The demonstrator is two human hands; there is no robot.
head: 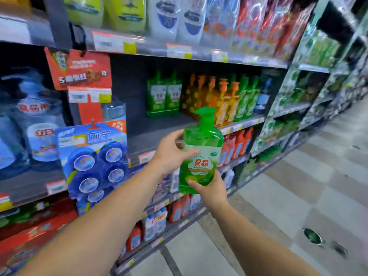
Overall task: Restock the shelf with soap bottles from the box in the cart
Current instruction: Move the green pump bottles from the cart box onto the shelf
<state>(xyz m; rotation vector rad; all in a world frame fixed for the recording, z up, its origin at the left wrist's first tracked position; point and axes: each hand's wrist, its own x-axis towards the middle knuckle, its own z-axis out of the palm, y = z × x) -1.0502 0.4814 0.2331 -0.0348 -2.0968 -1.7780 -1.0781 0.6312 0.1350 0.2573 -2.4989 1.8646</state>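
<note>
Standing upright between both hands, the green pump soap bottle is gripped at its upper side by the left hand and cupped under its base by the right hand. Beyond the fingers lies the shelf, where matching green bottles and orange pump bottles stand.

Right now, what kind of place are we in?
Most likely a supermarket's cleaning-products aisle. Long shelves carry rows of pump bottles, price tags line the shelf edges, and both hands hold a green soap bottle.
</note>
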